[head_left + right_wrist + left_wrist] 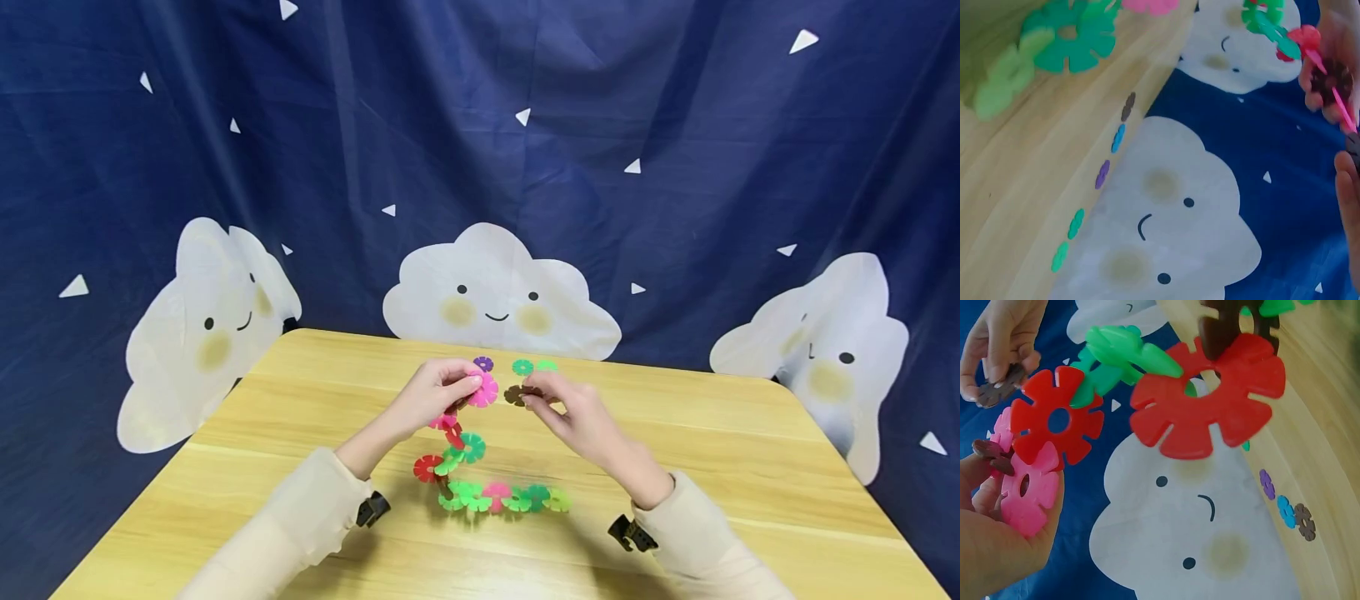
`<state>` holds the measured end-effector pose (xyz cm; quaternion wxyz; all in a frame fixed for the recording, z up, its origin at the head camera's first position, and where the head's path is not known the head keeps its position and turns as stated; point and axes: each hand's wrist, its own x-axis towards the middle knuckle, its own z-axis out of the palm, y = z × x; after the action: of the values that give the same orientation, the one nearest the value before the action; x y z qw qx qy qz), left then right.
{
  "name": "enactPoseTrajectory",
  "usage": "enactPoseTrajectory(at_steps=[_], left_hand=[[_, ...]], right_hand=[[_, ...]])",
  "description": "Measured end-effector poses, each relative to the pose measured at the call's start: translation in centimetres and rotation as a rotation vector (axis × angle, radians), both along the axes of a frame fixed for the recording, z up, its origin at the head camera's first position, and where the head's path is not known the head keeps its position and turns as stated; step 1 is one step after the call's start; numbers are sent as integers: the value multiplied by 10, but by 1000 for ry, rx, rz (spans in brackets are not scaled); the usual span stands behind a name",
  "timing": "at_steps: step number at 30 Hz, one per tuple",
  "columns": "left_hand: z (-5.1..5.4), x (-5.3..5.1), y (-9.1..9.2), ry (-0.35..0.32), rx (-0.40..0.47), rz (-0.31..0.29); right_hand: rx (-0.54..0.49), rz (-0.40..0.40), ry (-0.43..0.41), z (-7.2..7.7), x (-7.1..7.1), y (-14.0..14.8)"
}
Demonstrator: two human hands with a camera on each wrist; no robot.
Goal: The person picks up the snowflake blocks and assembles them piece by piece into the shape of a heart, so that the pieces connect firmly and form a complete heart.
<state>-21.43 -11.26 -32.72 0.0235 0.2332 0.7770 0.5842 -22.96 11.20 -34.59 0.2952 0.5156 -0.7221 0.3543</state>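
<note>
My left hand (427, 393) pinches a pink flower-shaped slotted disc (485, 388) at the upper end of a linked chain. Below it the chain runs through red (427, 468), green and brown discs, then bends right along a row of green, pink and yellow-green discs (557, 500). To the right, my right hand (585, 417) pinches a single brown disc (514, 396) by its edge. A small gap separates this disc from the pink one. The left wrist view shows another brown disc (992, 456) slotted beside the pink one, partly behind the left fingers.
Along the table's far edge lie loose discs: purple (483, 364), teal (522, 367) and light green (547, 366), plus blue (1286, 511) and brown (1304, 522). A dark blue curtain (675, 208) with white clouds hangs behind the wooden table (750, 467).
</note>
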Motion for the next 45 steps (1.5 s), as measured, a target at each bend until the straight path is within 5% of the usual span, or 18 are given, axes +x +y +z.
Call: enactPoseTrajectory(at_steps=[11, 23, 31, 40, 45], left_hand=[[0, 3, 3, -9, 6, -59], [2, 5, 4, -27, 9, -42], [2, 5, 3, -42, 77, -61], [2, 5, 3, -29, 66, -18], [1, 3, 4, -30, 72, -1]], right_hand=[[-21, -104, 300, -7, 6, -9], [-90, -138, 472, -10, 4, -10], [-84, -159, 457, -12, 3, -11], [-103, -179, 525, -14, 2, -16], [-149, -159, 424, -16, 3, -17]])
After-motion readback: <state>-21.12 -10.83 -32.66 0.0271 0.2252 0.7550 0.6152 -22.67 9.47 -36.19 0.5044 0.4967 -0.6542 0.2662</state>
